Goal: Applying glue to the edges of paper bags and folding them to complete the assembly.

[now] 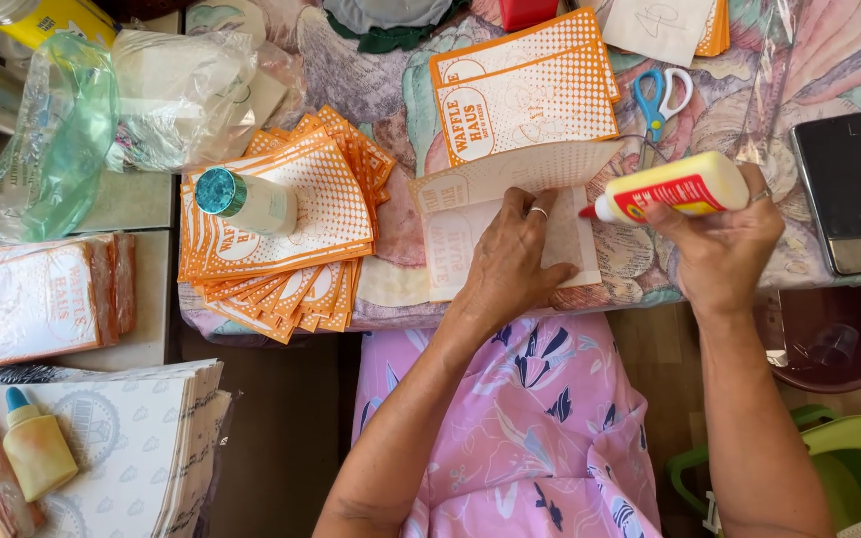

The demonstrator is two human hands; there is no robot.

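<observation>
In the head view, the left hand (510, 261) lies flat, fingers spread, pressing down an unfolded paper bag (503, 231) at the near edge of the surface (829, 60), while the right hand (724, 237) is clenched around a yellow glue bottle (672, 188), held on its side with the red tip touching the bag's right edge. The bag sits directly in front of the person, just below two finished orange-printed bags (525, 90). The likely slip here, as I judge it, is too hard a squeeze leaving a blob that spreads past the flap onto the flowered cloth or the pressing fingers; the bag could also shift if the flat hand eases, since it overhangs the edge. Blue-handled scissors (658, 100) lie just beyond the bottle, and a dark phone (849, 194) rests well to the right. To the left, a fanned pile of orange bags (281, 234) carries a white bottle with a teal cap (244, 199) lying on it. A clear plastic bag (186, 95) holds what looks like more paper; a greenish one (52, 134) beside it appears nearly empty. Below the surface, a brown tub (834, 339) holds a clear cup. A second small glue bottle (37, 443) lies on a white paper stack (142, 448) at lower left.
</observation>
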